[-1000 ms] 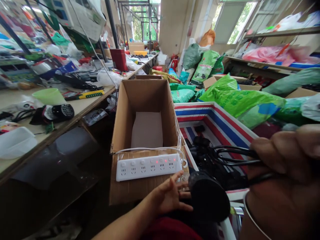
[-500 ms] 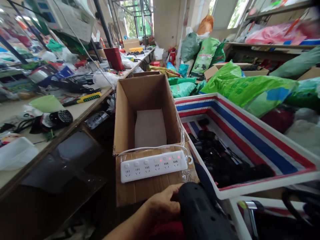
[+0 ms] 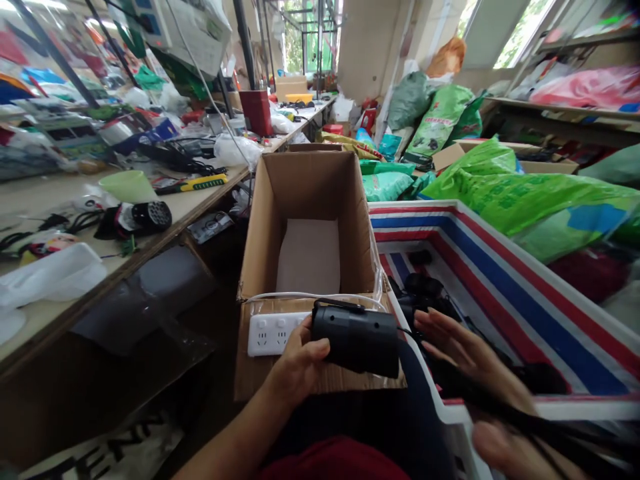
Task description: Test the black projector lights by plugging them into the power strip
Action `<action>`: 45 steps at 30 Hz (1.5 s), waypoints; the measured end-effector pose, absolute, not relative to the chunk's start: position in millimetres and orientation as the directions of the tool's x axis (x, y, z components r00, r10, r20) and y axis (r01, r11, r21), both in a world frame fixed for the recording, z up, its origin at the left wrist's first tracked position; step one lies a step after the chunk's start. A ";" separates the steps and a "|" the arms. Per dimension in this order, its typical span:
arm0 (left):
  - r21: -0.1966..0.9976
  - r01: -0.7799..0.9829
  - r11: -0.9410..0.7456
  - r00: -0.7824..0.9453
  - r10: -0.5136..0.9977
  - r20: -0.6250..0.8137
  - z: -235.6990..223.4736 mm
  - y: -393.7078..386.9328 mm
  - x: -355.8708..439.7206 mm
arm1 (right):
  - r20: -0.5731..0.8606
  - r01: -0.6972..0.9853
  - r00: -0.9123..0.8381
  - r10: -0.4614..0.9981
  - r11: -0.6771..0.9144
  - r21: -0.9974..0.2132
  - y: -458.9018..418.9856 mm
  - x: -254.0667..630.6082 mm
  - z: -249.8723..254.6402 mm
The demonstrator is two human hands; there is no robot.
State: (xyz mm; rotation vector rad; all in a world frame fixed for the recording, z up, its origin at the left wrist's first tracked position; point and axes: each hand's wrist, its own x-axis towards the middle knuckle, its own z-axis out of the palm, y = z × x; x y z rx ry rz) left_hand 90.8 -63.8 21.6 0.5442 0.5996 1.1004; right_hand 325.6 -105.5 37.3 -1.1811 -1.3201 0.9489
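My left hand (image 3: 299, 365) is closed round the left end of a black cylindrical device (image 3: 356, 339) with small holes in its casing. It lies sideways over the flap of an open cardboard box (image 3: 257, 220), covering much of a white power strip (image 3: 267, 337). A thin cord leaves the device's right end towards my right hand (image 3: 467, 357). There, a black cord (image 3: 480, 393), blurred by motion, runs across the palm between the thumb and the stretched fingers. My right hand is over the near edge of a striped bin (image 3: 450, 233).
Several black items (image 3: 425, 287) lie in the striped bin. On the left, a workbench (image 3: 165, 193) carries a yellow-and-black tool (image 3: 195, 183), a black round-headed part (image 3: 153, 215) and plastic bags. Green sacks (image 3: 560, 200) are piled beyond the bin.
The black device has moved up and left, turning sideways across the power strip. My left hand has moved up with it. My right hand has come into view with the cord. The view has swung left.
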 end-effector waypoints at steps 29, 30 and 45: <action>0.973 0.020 0.230 0.195 0.954 -0.229 14.2 -90.6 113.0 | 0.596 0.693 0.263 0.758 0.282 -0.664 -93.8 273.9 0.4; 0.970 0.019 0.243 0.206 0.948 -0.242 13.7 -90.3 113.1 | 0.547 0.674 0.256 0.797 0.259 -0.692 -92.5 276.5 -1.4; 0.971 -0.070 0.230 -0.120 0.964 -0.237 44.9 -75.5 30.7 | -0.448 -0.810 0.273 0.852 -0.047 -0.584 -102.3 333.2 18.0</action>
